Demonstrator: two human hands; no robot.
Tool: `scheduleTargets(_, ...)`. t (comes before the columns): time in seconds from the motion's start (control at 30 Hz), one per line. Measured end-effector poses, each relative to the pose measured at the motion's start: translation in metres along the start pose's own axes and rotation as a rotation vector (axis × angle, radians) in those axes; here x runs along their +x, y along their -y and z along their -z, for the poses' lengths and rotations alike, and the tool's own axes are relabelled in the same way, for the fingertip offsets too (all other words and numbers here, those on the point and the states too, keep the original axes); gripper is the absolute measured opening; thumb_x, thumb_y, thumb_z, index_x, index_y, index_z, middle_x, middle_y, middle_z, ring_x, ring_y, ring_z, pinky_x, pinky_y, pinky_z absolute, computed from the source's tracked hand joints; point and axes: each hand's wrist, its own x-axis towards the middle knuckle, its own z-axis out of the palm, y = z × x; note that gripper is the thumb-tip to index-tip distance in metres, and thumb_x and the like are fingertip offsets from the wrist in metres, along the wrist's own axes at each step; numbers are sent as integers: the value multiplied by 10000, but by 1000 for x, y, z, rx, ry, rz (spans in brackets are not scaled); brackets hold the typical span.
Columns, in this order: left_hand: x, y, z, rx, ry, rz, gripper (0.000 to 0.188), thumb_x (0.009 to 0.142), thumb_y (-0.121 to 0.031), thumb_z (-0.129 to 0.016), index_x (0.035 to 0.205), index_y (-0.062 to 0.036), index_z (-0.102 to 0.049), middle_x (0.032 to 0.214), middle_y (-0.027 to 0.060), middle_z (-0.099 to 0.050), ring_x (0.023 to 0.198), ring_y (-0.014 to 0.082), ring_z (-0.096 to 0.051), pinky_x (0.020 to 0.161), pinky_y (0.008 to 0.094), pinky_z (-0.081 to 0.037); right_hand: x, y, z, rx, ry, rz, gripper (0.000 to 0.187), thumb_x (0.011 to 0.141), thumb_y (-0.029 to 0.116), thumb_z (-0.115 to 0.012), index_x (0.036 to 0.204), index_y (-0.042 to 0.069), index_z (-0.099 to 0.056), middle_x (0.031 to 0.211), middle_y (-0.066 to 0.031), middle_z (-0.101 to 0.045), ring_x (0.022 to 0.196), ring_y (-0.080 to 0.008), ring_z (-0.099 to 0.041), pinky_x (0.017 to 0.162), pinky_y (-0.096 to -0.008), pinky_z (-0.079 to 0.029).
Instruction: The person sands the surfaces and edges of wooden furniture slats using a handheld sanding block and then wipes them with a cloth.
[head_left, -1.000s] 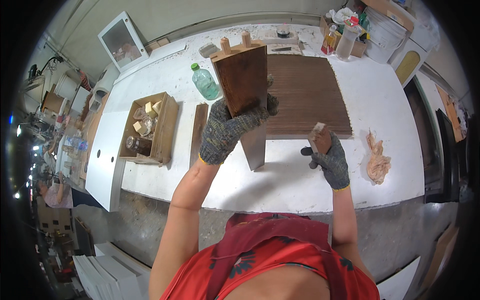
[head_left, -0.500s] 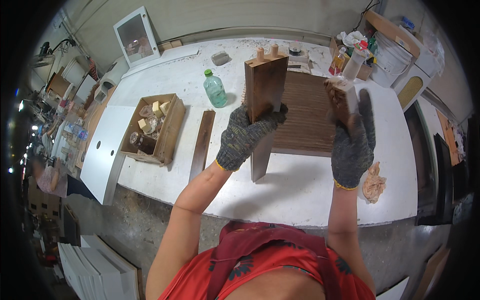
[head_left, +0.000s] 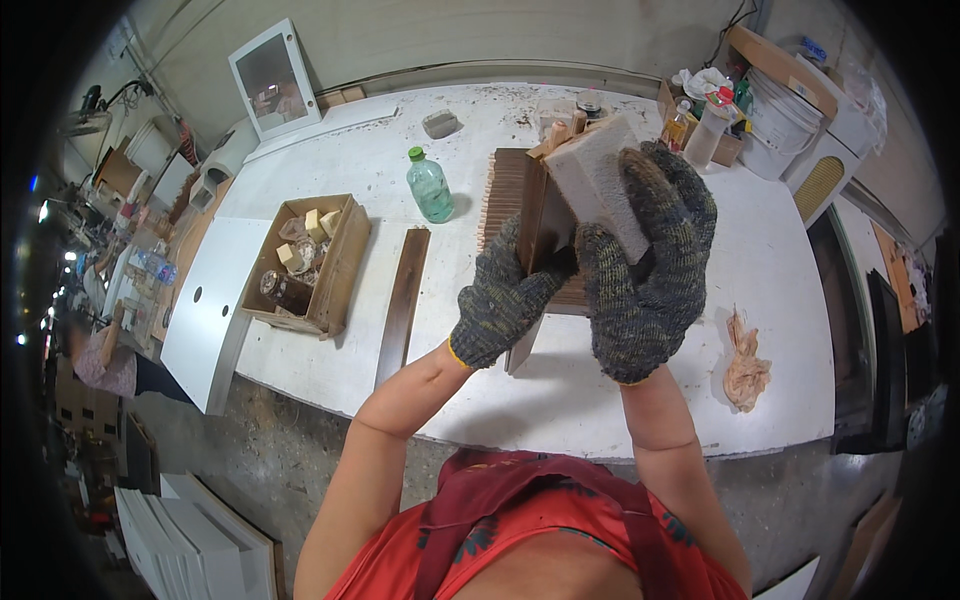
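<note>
Bright light across the white bench (head_left: pixel 375 180), soft shadow pooling near its front edge; lines bowing, corners black, white specks (head_left: pixel 43 214) glaring far left!

From here I see a maroon apron (head_left: pixel 545 474) over a red top (head_left: pixel 385 552), dark flowers (head_left: pixel 478 542) beside its straps (head_left: pixel 650 545). Beyond the apron, my hands (head_left: pixel 497 305) wear speckled knit gloves (head_left: pixel 650 300) with yellow hems (head_left: pixel 460 357).

Board (head_left: pixel 540 222) was in left fingers (head_left: pixel 503 250), block (head_left: pixel 590 180) in right fingers (head_left: pixel 690 190), overlapping board in view. On worktable (head_left: pixel 785 280): slats (head_left: pixel 511 180) lay beyond left fingers; strip (head_left: pixel 404 295) left of those fingers, bottle (head_left: pixel 431 190) beyond strip, crate (head_left: pixel 342 258) farther left. Cloth (head_left: pixel 746 372) lay right of right fingers, nearer the worktable's front edge.
</note>
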Motion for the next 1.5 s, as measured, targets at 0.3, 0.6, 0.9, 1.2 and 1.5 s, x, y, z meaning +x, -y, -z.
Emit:
scheduleTargets(0.3,-7,4,6,-166,9,82,343,808,-162,-709,1105,-32,-597,933,108,-674,825,201,-643,739,336,-497,9,-14,-4,-156,-7,-28,436,763,40,-701,1190,81,-620,1226,-133,-570,1161,-286,-521,992,-394,-422)
scheduleTargets(0.6,1,3,13,-310,21,228,322,825,-136,-689,1129,-52,-625,983,51,-678,886,124,-619,800,283,-491,10,-32,-3,173,-54,-372,381,789,60,-689,1165,47,-627,1206,-112,-580,1122,-249,-537,971,-379,-428)
scheduleTargets(0.9,-4,-8,14,-178,51,204,352,809,-174,-707,1112,-12,-628,982,83,-671,863,139,-613,782,301,-488,10,-8,-7,31,2,-89,423,789,44,-682,1206,46,-606,1236,-127,-575,1149,-254,-531,995,-372,-420)
scheduleTargets(1.2,-12,39,16,-369,-62,103,477,800,-246,-700,1189,-17,-546,1103,116,-613,980,196,-590,873,333,-459,-6,41,-8,102,352,44,449,761,174,-738,1189,96,-624,1258,-155,-526,1168,-305,-494,981,-400,-412)
scheduleTargets(1.5,6,32,35,-800,183,95,552,895,-254,-589,1347,-5,-393,1236,119,-549,1067,198,-566,944,335,-448,-51,-7,21,432,32,-601,416,847,179,-630,1228,21,-577,1228,-133,-563,1113,-219,-529,949,-346,-429)
